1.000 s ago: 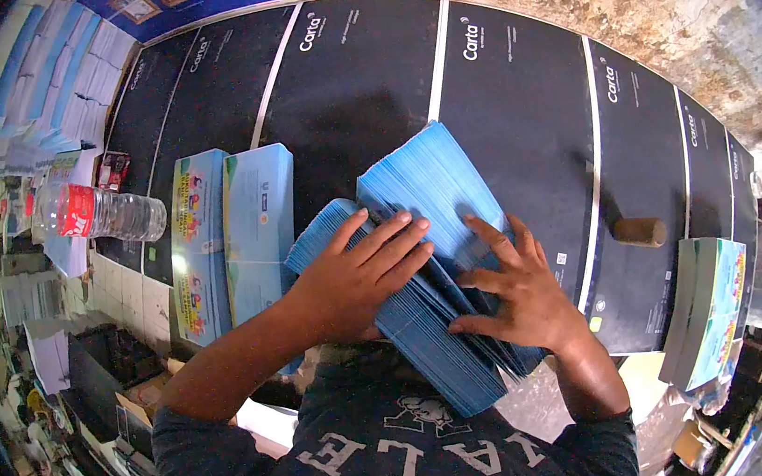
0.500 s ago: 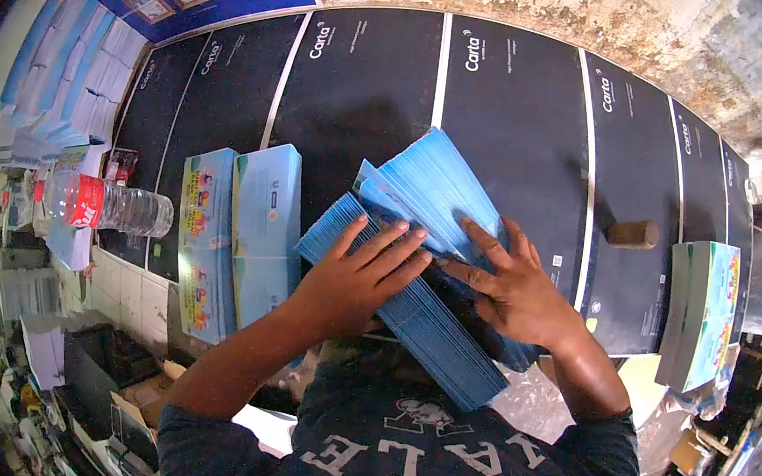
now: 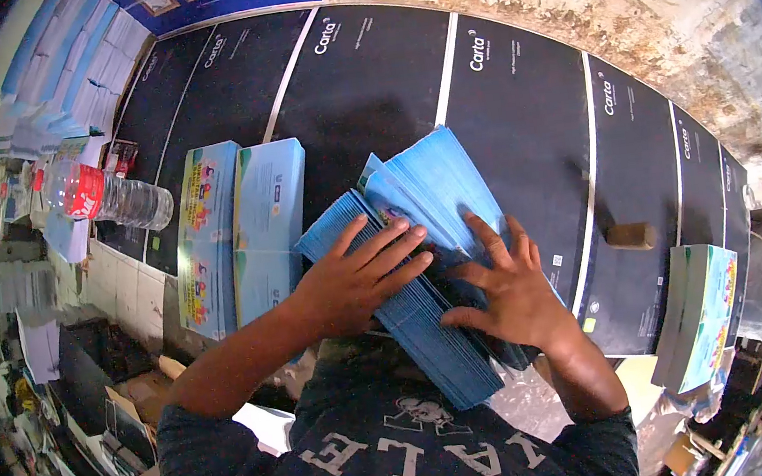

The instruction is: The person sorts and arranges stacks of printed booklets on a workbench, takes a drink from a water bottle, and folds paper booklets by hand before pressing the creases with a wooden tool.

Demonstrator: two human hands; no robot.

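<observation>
Two thick stacks of blue-edged paper stand in front of my body at the table's near edge. My left hand (image 3: pixel 362 273) lies with fingers spread across the left stack (image 3: pixel 425 332), its fingertips reaching the gap between the two. On the right stack (image 3: pixel 445 179) rests my right hand (image 3: pixel 514 289), fingers apart, the thumb pointing left over the dark gap. One sheet or booklet (image 3: pixel 386 186) leans away from the right stack's left side, showing part of a printed face.
Two piles of booklets, one colourful (image 3: pixel 208 244) and one pale blue (image 3: pixel 271 222), lie left, beside a plastic bottle (image 3: pixel 118 197). A wooden block (image 3: pixel 632 237) and another booklet pile (image 3: pixel 705 314) are on the right. Tall paper stacks (image 3: pixel 66 72) stand at the back left.
The fanned edges of the left stack have drawn together, and a piece has parted from the right stack's left side. My right hand's fingers have shifted slightly; my left hand stays on its stack.
</observation>
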